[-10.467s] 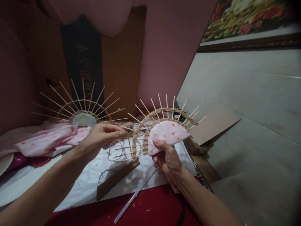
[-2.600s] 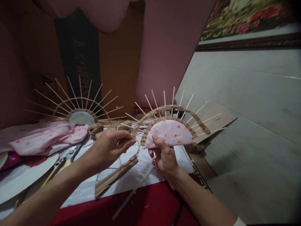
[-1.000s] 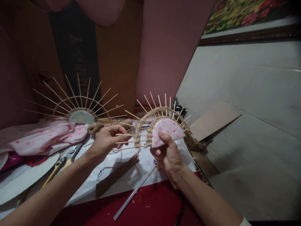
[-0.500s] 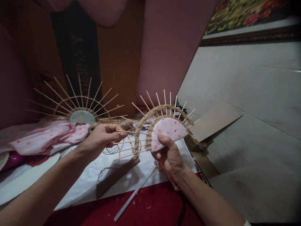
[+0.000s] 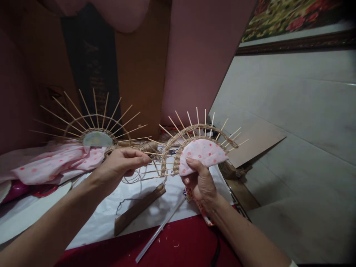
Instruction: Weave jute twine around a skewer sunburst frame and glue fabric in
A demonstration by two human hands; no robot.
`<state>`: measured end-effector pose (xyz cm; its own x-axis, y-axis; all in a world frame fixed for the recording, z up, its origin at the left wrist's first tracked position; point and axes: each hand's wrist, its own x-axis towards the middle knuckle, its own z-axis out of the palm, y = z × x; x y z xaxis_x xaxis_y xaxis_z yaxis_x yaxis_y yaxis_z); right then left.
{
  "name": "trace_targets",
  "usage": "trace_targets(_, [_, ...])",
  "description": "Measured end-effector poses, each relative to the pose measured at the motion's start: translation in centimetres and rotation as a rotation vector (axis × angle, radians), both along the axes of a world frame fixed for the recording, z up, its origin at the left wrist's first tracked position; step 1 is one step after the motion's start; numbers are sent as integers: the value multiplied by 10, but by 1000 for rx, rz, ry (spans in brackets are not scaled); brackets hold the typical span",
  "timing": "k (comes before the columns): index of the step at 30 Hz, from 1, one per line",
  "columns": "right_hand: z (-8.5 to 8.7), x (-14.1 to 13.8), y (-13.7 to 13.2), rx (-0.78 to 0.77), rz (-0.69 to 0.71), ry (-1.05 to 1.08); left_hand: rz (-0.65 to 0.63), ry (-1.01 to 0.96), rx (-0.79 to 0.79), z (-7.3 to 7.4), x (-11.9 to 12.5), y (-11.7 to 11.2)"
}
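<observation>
My right hand (image 5: 203, 181) grips the lower edge of a half-round woven twine fan (image 5: 180, 134), with its thumb on the front. Its core is a half-disc (image 5: 204, 154) covered in pink flowered fabric. Thin wooden sticks radiate from it through an inner twine band and a separate outer arc. At the left-hand sticks is my left hand (image 5: 126, 161), thumb and fingers pinched together beside the stick ends; what is between the fingertips is hidden. Behind, a similar stick fan (image 5: 97, 138) with a pale half-disc stands against the cardboard.
Pink flowered cloth (image 5: 61, 163) lies at the left beside a ball of twine (image 5: 150, 147). A brown strip (image 5: 139, 209) and a translucent glue stick (image 5: 160, 231) rest on the white sheet and red surface. A cardboard sheet (image 5: 258, 139) leans against the tiled wall.
The woven fan has shifted slightly right and turned clockwise in my right hand. Its left stick ends have moved rightward relative to my left hand, which stays almost in place, still pinched.
</observation>
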<state>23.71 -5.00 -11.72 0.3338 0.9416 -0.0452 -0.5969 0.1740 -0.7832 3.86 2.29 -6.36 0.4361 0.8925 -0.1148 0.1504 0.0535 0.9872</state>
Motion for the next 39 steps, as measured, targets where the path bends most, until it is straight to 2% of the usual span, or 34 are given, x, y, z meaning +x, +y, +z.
trace_targets(4, [-1, -3, -2, 24, -40, -104, 41, 134, 255, 0, 2, -8])
trace_targets(10, [-1, -8, -8, 31, 20, -274, -68, 146, 345, -1, 12, -20])
trace_targets(14, [-1, -7, -9, 30, 44, -255, -60, 200, 402, 3, 10, -18])
trace_targets(20, [2, -3, -10, -15, 116, -192, -49, 434, 777, 6, -5, -6])
trace_targets(23, [4, -2, -8, -37, 164, -124, -72, 375, 711, 6, -8, -1])
trace_targets(28, [5, -1, -2, -77, 184, 117, -111, 94, 432, 6, -11, 7])
trace_targets(31, [4, 0, -1, -86, 223, 189, -102, 32, 304, 5, -12, 12])
trace_targets(34, [3, 0, -2, -80, 246, 204, -77, 29, 282, 2, -11, 13])
trace_targets(39, [3, -3, -3, -63, 244, 207, -39, -20, 385, -8, 3, 4])
